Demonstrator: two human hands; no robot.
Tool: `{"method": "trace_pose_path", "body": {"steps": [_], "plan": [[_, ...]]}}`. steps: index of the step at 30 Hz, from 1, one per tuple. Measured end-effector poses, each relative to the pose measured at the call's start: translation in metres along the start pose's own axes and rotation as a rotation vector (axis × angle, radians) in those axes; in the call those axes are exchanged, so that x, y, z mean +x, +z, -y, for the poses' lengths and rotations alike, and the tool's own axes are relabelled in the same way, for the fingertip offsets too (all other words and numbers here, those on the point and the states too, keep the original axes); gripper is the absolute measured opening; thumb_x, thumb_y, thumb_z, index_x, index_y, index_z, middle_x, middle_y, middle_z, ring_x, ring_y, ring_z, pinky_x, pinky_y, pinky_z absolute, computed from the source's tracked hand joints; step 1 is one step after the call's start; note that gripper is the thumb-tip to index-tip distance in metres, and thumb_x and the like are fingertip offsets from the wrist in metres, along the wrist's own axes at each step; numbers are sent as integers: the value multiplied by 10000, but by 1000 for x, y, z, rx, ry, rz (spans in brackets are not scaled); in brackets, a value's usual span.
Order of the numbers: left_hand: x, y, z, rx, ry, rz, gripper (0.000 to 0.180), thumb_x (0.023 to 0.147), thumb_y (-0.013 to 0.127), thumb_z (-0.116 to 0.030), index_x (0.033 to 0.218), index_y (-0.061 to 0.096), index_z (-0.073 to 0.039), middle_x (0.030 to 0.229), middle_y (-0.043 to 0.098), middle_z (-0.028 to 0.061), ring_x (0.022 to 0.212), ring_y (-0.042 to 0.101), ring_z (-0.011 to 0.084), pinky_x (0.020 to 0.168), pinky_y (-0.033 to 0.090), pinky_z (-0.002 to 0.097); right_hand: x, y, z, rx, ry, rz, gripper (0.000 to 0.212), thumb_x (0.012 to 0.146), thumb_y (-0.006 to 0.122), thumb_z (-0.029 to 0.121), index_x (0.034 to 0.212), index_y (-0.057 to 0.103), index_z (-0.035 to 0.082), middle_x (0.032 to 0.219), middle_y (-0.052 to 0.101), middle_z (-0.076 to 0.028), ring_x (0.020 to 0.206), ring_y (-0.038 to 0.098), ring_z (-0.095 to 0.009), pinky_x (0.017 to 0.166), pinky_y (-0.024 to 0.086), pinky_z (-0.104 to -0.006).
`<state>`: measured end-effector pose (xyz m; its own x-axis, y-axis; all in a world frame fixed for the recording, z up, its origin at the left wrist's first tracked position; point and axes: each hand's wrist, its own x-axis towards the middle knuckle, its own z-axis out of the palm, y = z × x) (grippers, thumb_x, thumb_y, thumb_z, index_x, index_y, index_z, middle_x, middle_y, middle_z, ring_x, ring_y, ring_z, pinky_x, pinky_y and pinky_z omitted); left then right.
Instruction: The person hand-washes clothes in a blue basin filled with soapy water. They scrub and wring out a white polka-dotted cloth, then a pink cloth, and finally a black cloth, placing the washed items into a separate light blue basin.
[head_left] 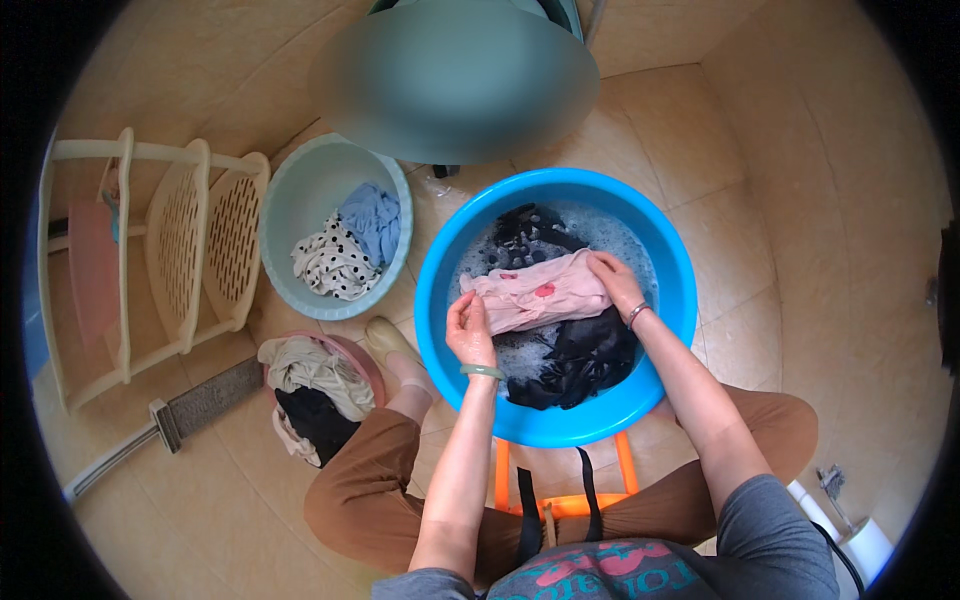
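in the head view, the left hand grasps the left end of a pink garment, and the right hand grasps its right end. the garment spans the middle of a blue basin, over soapy water and dark clothes. to the left, a pale green basin holds a spotted white cloth and a blue cloth.

Moderately bright, softly lit, with faint shadows on the floor. Fairly sharp at the pink garment. Smeared into a greenish oval at top centre. Bowed toward the rim, black at the corners.
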<state>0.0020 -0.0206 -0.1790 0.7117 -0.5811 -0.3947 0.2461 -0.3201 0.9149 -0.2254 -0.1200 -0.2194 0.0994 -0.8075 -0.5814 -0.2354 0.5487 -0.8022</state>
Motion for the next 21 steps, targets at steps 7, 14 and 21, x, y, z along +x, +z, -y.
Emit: {"method": "trace_pose_path", "body": {"steps": [7, 14, 21], "plan": [[3, -2, 11, 994, 515, 54, 649, 774, 750, -183, 1372, 500, -197, 1433, 395, 202, 1199, 485, 337, 995, 394, 435, -13, 37, 25, -840, -551, -56, 720, 759, 748, 301, 1405, 438, 235, 1494, 283, -176, 1319, 335, -426, 1062, 357, -479], [29, 10, 51, 1257, 471, 477, 843, 776, 741, -246, 1478, 288, -363, 1552, 170, 188, 1400, 195, 446, 1089, 273, 558, 1, 76, -19, -1225, -625, 101, 657, 779, 710, 300, 1378, 445, 348, 1484, 311, -79, 1342, 318, -374, 932, 399, -566], [59, 21, 87, 1376, 265, 619, 776, 815, 662, -142, 1485, 285, -242, 1490, 310, 219, 1295, 395, 442, 1069, 346, 487, 50, 85, -40, -1257, -498, 64, 391, 736, 703, 205, 1112, 596, 178, 1152, 537, -122, 997, 536, -358, 814, 476, -492]]}}
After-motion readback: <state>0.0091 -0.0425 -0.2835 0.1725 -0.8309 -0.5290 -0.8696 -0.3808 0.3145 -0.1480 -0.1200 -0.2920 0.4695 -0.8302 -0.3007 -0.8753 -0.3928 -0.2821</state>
